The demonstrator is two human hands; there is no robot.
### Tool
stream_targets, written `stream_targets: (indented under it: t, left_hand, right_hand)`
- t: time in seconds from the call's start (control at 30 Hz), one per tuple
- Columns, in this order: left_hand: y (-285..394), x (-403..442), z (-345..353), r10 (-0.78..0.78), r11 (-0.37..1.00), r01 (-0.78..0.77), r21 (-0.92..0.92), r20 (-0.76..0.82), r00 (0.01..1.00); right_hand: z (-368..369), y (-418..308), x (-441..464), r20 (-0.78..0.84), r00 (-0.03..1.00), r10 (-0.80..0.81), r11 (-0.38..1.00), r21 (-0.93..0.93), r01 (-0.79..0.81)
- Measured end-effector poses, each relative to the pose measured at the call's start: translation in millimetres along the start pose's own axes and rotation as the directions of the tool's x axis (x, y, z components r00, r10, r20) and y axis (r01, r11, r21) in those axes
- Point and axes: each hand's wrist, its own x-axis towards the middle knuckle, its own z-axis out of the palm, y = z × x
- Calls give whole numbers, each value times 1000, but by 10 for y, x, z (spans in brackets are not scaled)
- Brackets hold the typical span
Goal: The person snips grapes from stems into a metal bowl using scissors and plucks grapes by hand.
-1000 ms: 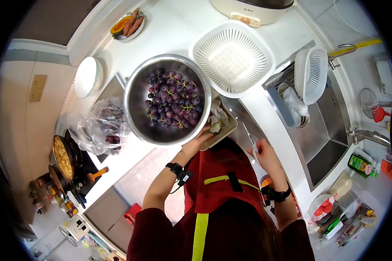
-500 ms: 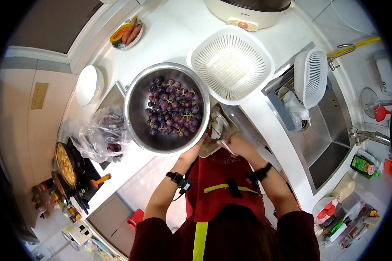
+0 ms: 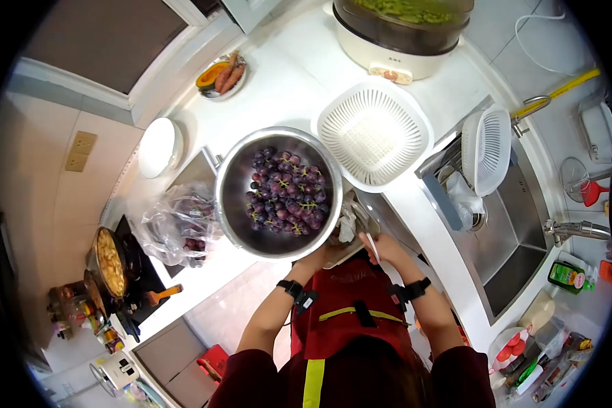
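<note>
Dark purple grapes with green stems (image 3: pixel 289 194) lie in a large steel bowl (image 3: pixel 232 231) at the counter's front edge. My left hand (image 3: pixel 311 264) is at the bowl's lower rim, its fingers hidden beneath the bowl or at the bin. My right hand (image 3: pixel 382 247) is closed on scissors (image 3: pixel 370 248), of which a white handle shows, over the small bin (image 3: pixel 347 256). Crumpled white scraps (image 3: pixel 347 225) lie in that bin. A clear plastic bag (image 3: pixel 173 224) with more grapes is left of the bowl.
An empty white basket (image 3: pixel 374 132) stands right of the bowl, with a steamer (image 3: pixel 401 54) behind it. The sink (image 3: pixel 503 231) is at the right, holding another white basket (image 3: pixel 486 151). A pan of food (image 3: pixel 110 262) sits on the stove at the left.
My right hand has moved left with the scissors to the bin. My left hand has slipped further out of sight by the bowl. The whole view has shifted, with the counter items lower in it.
</note>
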Motion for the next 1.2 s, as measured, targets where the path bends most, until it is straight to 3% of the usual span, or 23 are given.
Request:
stream_targets:
  t: [0.17,0.23,0.3,0.37,0.43,0.5,0.57,0.6,0.63,0.7,0.73,0.77,0.8,0.83,0.87,0.9,0.93,0.97,1.03,1.07,1.1,1.17,1.2]
  left_hand:
    - [259,-582,-851,-31,969,39,-243,39,999]
    - [390,-937,-1394,-47,945,63,-321,56,997]
    - [350,-1302,-1824,-109,902,25,-432,-169,980]
    - [135,-1605,-2148,-164,962,37,-270,-467,869]
    - [-202,-1804,-2460,-141,984,177,-10,-650,747]
    - [-557,-1902,-2607,-51,875,390,288,-745,665]
    - [-1014,-2002,-2516,-64,780,496,381,-740,669]
    - [-1118,-2114,-2517,-77,663,579,475,-726,684]
    - [-1183,-2234,-2498,-88,656,595,465,-735,672]
    - [-1107,-2376,-2537,-463,664,642,384,-463,756]
    - [-1248,-2460,-2367,-324,703,584,406,-549,771]
    - [-1363,-2527,-2200,-335,700,596,394,-556,761]
    - [-1442,-2583,-2065,-316,777,551,305,-567,761]
    - [-1512,-2651,-1930,-297,844,492,213,-579,759]
    - [-1527,-2721,-1853,-306,842,500,203,-583,753]
    - [-1528,-2776,-1783,-331,909,414,42,-530,781]
    - [-1534,-2828,-1725,-342,939,320,-130,-474,811]
    - [-1530,-2882,-1690,-349,936,322,-141,-473,809]
    - [-1515,-2970,-1648,-275,949,187,-253,-376,885]
    - [-1563,-2989,-1621,-326,927,253,-277,-263,908]
    - [-1618,-2997,-1606,-332,923,256,-288,-259,907]
    - [-1753,-2981,-1626,-267,929,81,-360,-504,821]
    - [-1786,-2963,-1737,-336,893,94,-440,-515,789]
  right_hand:
    - [10,-147,-595,29,999,-40,987,-153,44]
    - [1,-226,-754,-70,997,-45,977,-212,29]
    - [53,-256,-882,-152,979,-134,984,-141,113]
    - [205,-459,-1019,-239,947,-214,976,-81,201]
    - [491,-834,-1177,-337,870,-360,898,129,421]
    - [864,-1226,-1255,-298,854,-427,861,155,484]
    - [1298,-1520,-1184,-185,801,-570,797,114,594]
    - [1546,-1586,-1061,-159,757,-634,764,17,645]
    - [1811,-1665,-925,-127,704,-699,714,-77,695]
    - [2355,-1892,-854,18,584,-811,574,-163,802]
    - [2592,-2001,-808,121,604,-788,580,-183,794]
    - [2814,-2081,-748,223,618,-754,584,-204,786]
    - [3052,-2122,-600,241,580,-778,506,-305,807]
    - [3240,-2171,-502,257,615,-745,462,-467,754]
    - [3412,-2193,-420,270,562,-782,388,-496,777]
    - [3548,-2192,-315,282,509,-813,314,-523,792]
    - [3643,-2197,-228,353,577,-737,373,-500,782]
    - [3736,-2157,-132,360,582,-729,373,-503,779]
    - [3869,-2075,15,538,587,-605,378,-454,807]
    - [3889,-2093,1,548,632,-548,362,-526,770]
    - [3881,-2076,41,553,637,-538,365,-528,767]
    - [3817,-2035,156,383,603,-699,264,-646,717]
    - [3776,-2152,109,280,654,-702,342,-673,655]
